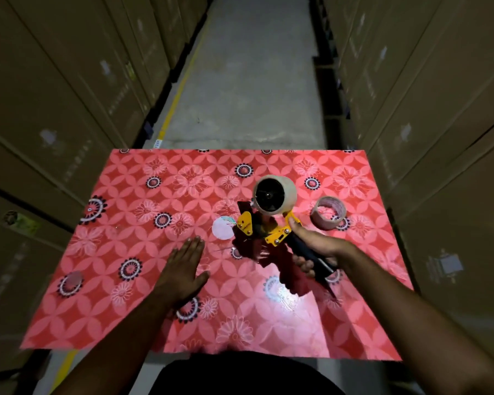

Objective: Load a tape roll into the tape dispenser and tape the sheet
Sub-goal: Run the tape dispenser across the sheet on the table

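Tape dispenser (271,232) gripped by right hand (314,252), fingers wrapped on black handle, tape roll (274,195) already seated on hub. Left hand (183,269) flat, fingers together, pressing patterned sheet (143,212) on desk. Spare roll (328,212) lying beside. Risk: sheet wrinkling or sliding under tape drag if left palm lifts; serrated blade near fingers.

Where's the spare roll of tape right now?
In the head view the spare tape roll lies flat on the red patterned sheet, right of centre, just beyond the right hand holding the tape dispenser.
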Action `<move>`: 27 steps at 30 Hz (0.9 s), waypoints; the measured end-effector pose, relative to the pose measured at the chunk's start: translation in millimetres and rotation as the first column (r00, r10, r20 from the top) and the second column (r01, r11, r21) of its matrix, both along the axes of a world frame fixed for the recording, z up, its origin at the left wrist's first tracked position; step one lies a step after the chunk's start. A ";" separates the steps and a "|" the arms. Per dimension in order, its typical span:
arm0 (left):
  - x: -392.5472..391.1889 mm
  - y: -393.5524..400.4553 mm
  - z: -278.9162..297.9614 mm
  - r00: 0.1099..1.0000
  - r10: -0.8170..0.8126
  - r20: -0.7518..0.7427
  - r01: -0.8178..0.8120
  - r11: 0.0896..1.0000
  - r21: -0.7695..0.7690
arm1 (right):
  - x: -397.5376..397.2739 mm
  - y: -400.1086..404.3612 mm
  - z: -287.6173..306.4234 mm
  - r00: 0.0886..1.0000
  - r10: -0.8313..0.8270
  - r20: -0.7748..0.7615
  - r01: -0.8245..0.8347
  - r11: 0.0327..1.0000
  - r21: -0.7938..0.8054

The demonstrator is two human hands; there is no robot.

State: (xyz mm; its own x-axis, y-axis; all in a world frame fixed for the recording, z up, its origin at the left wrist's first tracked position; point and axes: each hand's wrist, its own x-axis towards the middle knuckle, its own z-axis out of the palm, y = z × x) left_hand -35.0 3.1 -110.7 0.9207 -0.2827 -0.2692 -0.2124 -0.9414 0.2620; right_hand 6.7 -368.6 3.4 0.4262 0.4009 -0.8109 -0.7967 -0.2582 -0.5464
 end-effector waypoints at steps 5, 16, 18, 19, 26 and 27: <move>5.0 23.3 0.5 0.999 -0.011 -0.040 0.008 0.997 -0.074 | -0.8 64.8 -27.4 0.985 -0.166 0.051 0.157 0.977 0.143; 7.9 64.2 3.7 0.997 -0.076 0.010 0.076 0.984 -0.160 | 4.8 168.6 -75.7 0.913 -0.386 0.131 0.359 0.914 0.189; 7.7 66.6 1.5 0.995 -0.096 0.019 0.098 0.982 -0.162 | 0.8 180.0 -79.4 0.887 -0.449 0.111 0.422 0.883 0.205; 7.5 67.7 -0.3 0.995 -0.100 0.022 0.102 0.981 -0.163 | -1.8 183.7 -80.9 0.867 -0.487 0.106 0.458 0.862 0.216; 5.3 69.9 -4.3 0.992 -0.121 0.028 0.124 0.972 -0.198 | -17.6 191.3 -75.8 0.777 -0.576 0.252 0.552 0.817 0.167; 5.3 69.9 -3.3 0.992 -0.121 0.026 0.124 0.974 -0.191 | -17.4 190.2 -70.8 0.778 -0.511 0.364 0.527 0.847 0.062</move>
